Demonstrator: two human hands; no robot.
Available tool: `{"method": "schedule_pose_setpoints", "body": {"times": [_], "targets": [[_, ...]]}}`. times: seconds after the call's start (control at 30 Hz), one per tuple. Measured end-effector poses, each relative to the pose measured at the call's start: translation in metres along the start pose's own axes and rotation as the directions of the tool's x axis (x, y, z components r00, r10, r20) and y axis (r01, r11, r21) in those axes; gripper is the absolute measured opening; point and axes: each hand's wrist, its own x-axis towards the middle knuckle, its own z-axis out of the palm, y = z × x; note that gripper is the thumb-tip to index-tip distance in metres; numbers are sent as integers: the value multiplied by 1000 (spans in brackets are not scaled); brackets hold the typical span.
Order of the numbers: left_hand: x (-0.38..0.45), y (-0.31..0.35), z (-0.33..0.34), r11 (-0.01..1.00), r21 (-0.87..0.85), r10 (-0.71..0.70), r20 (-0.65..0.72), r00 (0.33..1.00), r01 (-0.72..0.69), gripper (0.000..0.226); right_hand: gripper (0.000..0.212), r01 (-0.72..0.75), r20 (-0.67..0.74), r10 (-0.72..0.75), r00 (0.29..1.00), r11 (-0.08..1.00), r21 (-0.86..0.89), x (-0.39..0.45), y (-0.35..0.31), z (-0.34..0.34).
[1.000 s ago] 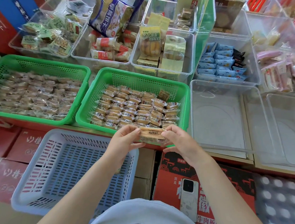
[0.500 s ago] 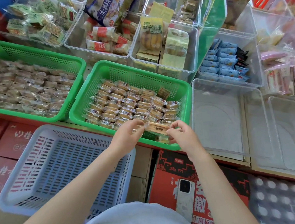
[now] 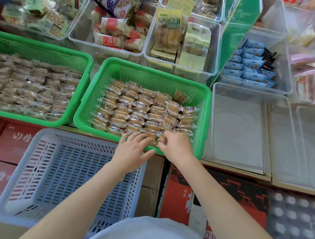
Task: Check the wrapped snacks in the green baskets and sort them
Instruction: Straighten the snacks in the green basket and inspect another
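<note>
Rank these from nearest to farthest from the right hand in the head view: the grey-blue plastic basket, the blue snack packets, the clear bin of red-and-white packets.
From the right hand:
1. Grey-blue plastic basket, lower left.
2. Blue snack packets, upper right.
3. Clear bin of red-and-white packets, far ahead.

Blue slotted basket (image 3: 50, 176) lower left on red cartons (image 3: 13, 142). Clear bins (image 3: 248, 131) right side; one holds blue packets (image 3: 250, 65). Bins (image 3: 181, 47) up top hold bagged snacks.

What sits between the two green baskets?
Nothing: the left green basket and right green basket stand side by side with a narrow bare gap, seen in the head view.
</note>
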Motion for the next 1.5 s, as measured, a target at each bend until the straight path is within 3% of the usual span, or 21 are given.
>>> {"method": "schedule_pose_setpoints", "body": {"times": [0.07, 0.3, 0.37, 0.47, 0.57, 0.73, 1.03, 1.2, 1.3, 1.4, 1.5], "targets": [[1, -1, 1, 1000, 6, 7, -8, 1000, -7, 95, 18, -11, 14, 11, 1000, 999, -48, 4, -5, 5], [2, -2, 3, 1000, 9, 6, -23, 1000, -5, 97, 24, 8, 166, -5, 986, 1000, -16, 23, 9, 5], [3, 0, 2, 1000, -13, 11, -7, 1000, -11, 93, 25, -8, 94, 6, 996, 1000, 22, 24, 17, -3], [5, 8, 4, 999, -5, 36, 10, 999, -36, 67, 19, -90, -59, 95, 994, 992, 85, 26, 28, -9], [7, 15, 7, 999, 21, 40, 27, 999, -40, 58, 9, -122, -22, 124, 992, 990, 71, 28, 32, -2], [7, 17, 6, 999, 39, 34, 26, 999, -35, 58, 11, -173, -44, 177, 983, 982, 77, 30, 32, 13], [6, 18, 4, 999, 29, 35, 26, 999, -35, 57, 10, -208, 105, 182, 978, 909, 362, 27, 41, -2], [7, 18, 2, 1000, 13, 11, 51, 999, -12, 58, 10, -257, 196, 172, 965, 747, 613, 16, 49, -17], [7, 19, -9, 973, -231, -23, 12, 1000, 25, 55, 9, -143, 109, 92, 990, 686, 713, -1, 52, -29], [-2, 18, -32, 717, -696, -114, -81, 990, 26, 66, 12, -68, 80, 4, 997, 582, 811, -21, 53, -40], [-14, 24, -55, 604, -793, -64, -149, 987, -80, 68, 14, -64, 110, -87, 990, 422, 905, -39, 50, -48]]}}
